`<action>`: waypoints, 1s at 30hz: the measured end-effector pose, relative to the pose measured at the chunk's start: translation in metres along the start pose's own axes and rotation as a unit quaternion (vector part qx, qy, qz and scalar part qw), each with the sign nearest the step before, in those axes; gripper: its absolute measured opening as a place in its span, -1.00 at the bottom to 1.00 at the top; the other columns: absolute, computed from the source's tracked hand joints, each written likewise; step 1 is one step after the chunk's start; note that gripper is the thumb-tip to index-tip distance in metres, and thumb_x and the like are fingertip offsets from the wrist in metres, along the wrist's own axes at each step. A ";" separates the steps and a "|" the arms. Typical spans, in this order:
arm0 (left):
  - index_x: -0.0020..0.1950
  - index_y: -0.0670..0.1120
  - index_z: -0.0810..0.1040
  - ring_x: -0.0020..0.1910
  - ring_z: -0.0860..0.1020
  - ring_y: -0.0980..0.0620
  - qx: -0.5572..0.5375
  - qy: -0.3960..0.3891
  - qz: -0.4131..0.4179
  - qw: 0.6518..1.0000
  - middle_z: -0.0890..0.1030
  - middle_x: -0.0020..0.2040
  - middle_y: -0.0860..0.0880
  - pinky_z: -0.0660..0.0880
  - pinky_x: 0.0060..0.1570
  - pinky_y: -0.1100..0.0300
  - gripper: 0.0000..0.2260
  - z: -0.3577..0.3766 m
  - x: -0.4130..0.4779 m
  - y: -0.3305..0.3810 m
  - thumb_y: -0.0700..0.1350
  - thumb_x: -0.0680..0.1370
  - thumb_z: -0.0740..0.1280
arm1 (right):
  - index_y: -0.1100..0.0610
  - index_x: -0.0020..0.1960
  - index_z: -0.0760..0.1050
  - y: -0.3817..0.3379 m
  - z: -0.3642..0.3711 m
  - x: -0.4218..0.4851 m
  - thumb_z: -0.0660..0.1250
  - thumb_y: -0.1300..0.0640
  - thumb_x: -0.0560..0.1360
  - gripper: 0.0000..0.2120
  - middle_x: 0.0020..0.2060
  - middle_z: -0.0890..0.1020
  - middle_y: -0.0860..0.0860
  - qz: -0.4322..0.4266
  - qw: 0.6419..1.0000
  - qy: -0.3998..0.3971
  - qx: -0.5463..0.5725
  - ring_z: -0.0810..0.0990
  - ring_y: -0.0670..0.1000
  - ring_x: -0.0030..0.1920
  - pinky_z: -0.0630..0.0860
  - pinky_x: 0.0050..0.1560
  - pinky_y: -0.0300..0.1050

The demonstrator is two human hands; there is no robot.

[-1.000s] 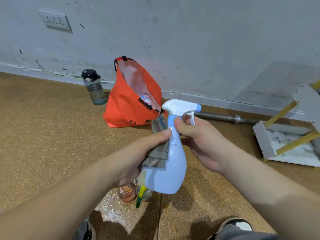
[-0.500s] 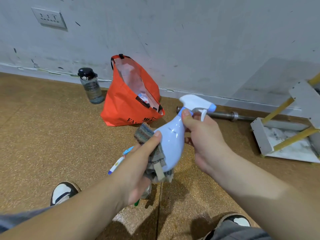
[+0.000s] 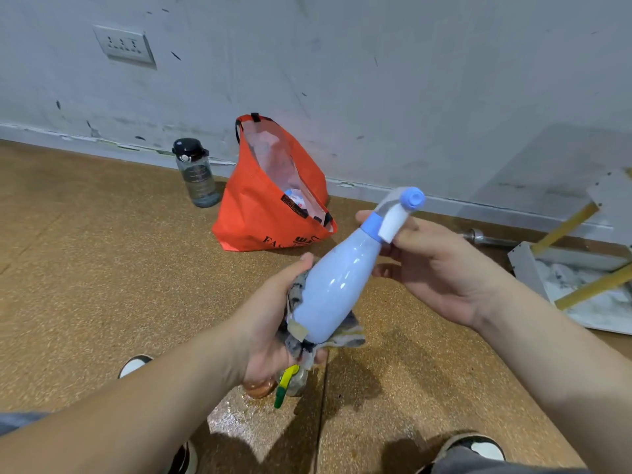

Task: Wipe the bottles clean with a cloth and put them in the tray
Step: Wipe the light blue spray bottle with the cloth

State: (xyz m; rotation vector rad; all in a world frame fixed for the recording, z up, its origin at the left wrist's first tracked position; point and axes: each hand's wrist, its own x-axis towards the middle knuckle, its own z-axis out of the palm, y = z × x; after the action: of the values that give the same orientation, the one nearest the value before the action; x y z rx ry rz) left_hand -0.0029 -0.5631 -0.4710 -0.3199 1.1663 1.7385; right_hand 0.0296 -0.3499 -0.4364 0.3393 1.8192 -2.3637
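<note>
A pale blue spray bottle (image 3: 337, 282) with a white and blue trigger head is held tilted above the floor, nozzle up to the right. My right hand (image 3: 434, 268) grips its neck just under the trigger. My left hand (image 3: 273, 323) cups the bottle's base through a grey cloth (image 3: 297, 336) wrapped round the bottom. Below my left hand, two small bottles stand on the floor: an orange-tinted one (image 3: 260, 388) and one with a yellow-green trigger (image 3: 284, 388), both mostly hidden. A white tray (image 3: 574, 285) lies at the right by the wall.
An orange bag (image 3: 260, 217) stands open against the wall, with a dark-capped clear water bottle (image 3: 196, 172) to its left. A metal bar (image 3: 485, 236) lies along the skirting. Yellow-legged white furniture (image 3: 602, 213) stands over the tray. My shoes (image 3: 475, 446) show at the bottom edge.
The spray bottle has tipped from upright to slanted, nozzle swung right. My left hand with the cloth has slid down from the bottle's side to its base.
</note>
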 end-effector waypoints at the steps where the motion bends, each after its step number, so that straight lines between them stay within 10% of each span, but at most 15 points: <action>1: 0.10 -0.09 0.69 -0.30 0.65 -0.18 0.006 0.000 -0.021 1.000 0.65 -0.09 -0.24 0.48 -0.51 0.19 -0.53 0.001 -0.001 0.000 0.30 0.56 0.32 | 0.34 0.34 0.52 0.002 0.003 0.001 0.38 0.12 0.50 -0.52 0.02 0.65 0.06 0.012 1.000 0.014 -0.007 0.51 0.09 0.05 0.38 0.01 0.02; 8: 0.16 -0.02 0.61 0.00 0.73 -0.17 0.191 0.149 0.082 0.967 0.75 0.07 -0.15 0.67 0.00 -0.11 -0.60 0.007 0.006 -0.017 0.25 0.67 0.19 | 0.11 -0.06 0.68 0.013 0.021 0.003 0.46 -0.10 0.37 -0.70 -0.18 0.70 0.03 0.012 0.994 0.097 -0.046 0.62 -0.05 -0.21 0.50 -0.05 -0.13; 14: 0.31 0.12 0.40 0.14 0.53 0.11 0.559 0.106 0.406 0.715 0.55 0.14 0.12 0.44 0.11 0.13 -0.74 0.021 0.001 -0.028 0.17 0.68 0.16 | 0.22 -0.11 0.61 0.029 0.036 0.004 0.56 0.11 0.45 -0.80 -0.35 0.61 0.08 0.044 0.979 0.194 -0.033 0.52 -0.01 -0.36 0.44 -0.39 -0.29; 25: 0.16 -0.10 0.60 -0.05 0.72 0.03 0.316 0.015 0.304 0.899 0.75 -0.01 0.00 0.62 0.00 0.10 -0.74 0.008 0.016 -0.004 0.05 0.69 0.23 | 0.18 0.04 0.66 0.009 0.018 0.003 0.51 -0.04 0.48 -0.71 -0.27 0.61 0.06 0.124 0.988 0.059 -0.075 0.51 -0.02 -0.29 0.49 -0.25 -0.12; 30: 0.13 -0.10 0.63 0.03 0.72 -0.17 0.321 0.023 0.303 0.897 0.76 -0.01 -0.11 0.63 0.13 -0.13 -0.66 0.001 0.015 -0.002 0.13 0.69 0.24 | 0.30 0.01 0.68 0.015 0.019 0.002 0.48 0.04 0.53 -0.70 -0.22 0.70 0.15 0.068 0.987 0.058 -0.132 0.56 0.03 -0.27 0.51 -0.23 -0.11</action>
State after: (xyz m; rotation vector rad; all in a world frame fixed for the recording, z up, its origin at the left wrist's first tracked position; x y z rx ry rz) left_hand -0.0080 -0.5536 -0.4812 0.4570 1.9338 1.7198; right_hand 0.0299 -0.3722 -0.4464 0.5565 2.0571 -2.0201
